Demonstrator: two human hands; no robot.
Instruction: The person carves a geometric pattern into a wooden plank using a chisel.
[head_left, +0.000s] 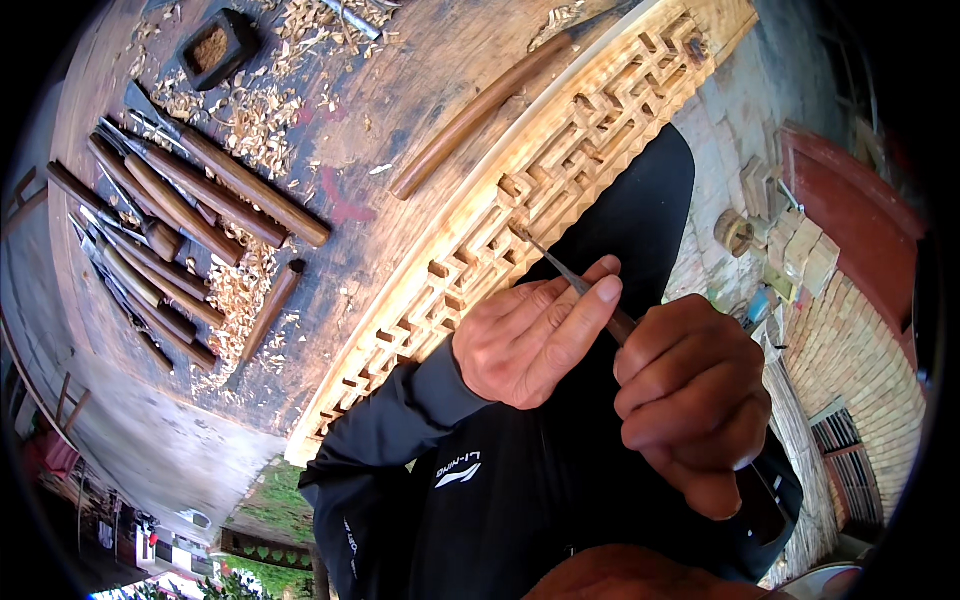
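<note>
A long pale wooden board [470,235], carved with an openwork geometric pattern, runs diagonally along the table's edge. A thin carving chisel [558,264] slants onto it, its metal tip at one of the cut recesses near the middle. My right hand [690,385] is closed in a fist round the chisel's dark wooden handle, which is mostly hidden. My left hand [535,335] rests against the board's near edge, its fingers pressed together along the chisel's shank. The thumb side of the left grip is partly hidden.
Several wooden-handled chisels [190,200] lie in a row among shavings [255,130] on the wooden table [350,250]. One long handle [470,120] lies just behind the board. A dark square box [215,48] stands at the far left. Wood blocks [805,250] are at the right.
</note>
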